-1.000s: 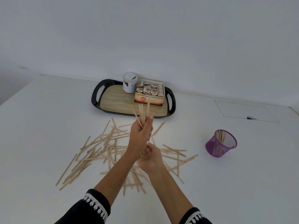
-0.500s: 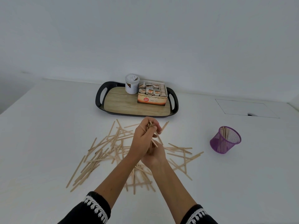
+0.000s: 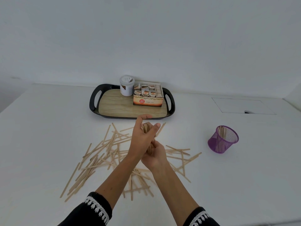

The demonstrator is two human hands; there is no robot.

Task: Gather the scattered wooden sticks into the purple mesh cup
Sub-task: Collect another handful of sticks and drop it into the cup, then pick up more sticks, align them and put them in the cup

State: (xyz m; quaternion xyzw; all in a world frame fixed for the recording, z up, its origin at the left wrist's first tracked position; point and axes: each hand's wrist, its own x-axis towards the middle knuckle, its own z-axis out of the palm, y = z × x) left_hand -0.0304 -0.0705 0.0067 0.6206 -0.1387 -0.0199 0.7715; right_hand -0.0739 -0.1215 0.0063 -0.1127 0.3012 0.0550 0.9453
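Observation:
Both hands hold one bundle of wooden sticks (image 3: 147, 128) upright above the table's middle. My left hand (image 3: 141, 137) wraps the bundle's upper part, thumb and forefinger spread around its top. My right hand (image 3: 154, 156) grips the lower end from below. Many loose sticks (image 3: 97, 154) lie scattered flat on the white table under and around my forearms, left and right. The purple mesh cup (image 3: 218, 148) stands to the right, apart from the pile, with several sticks (image 3: 221, 132) upright inside it.
A black-rimmed tray (image 3: 93, 101) with a wood-pattern floor sits at the back against the wall, carrying a tea box (image 3: 148, 101) and a white jar (image 3: 127, 86). A rectangular panel outline (image 3: 241, 105) marks the tabletop at back right.
The bundle's tips stuck out far above my left hand a second ago; now they sit level near the fingers, and my left thumb and forefinger have spread. The camera moved closer.

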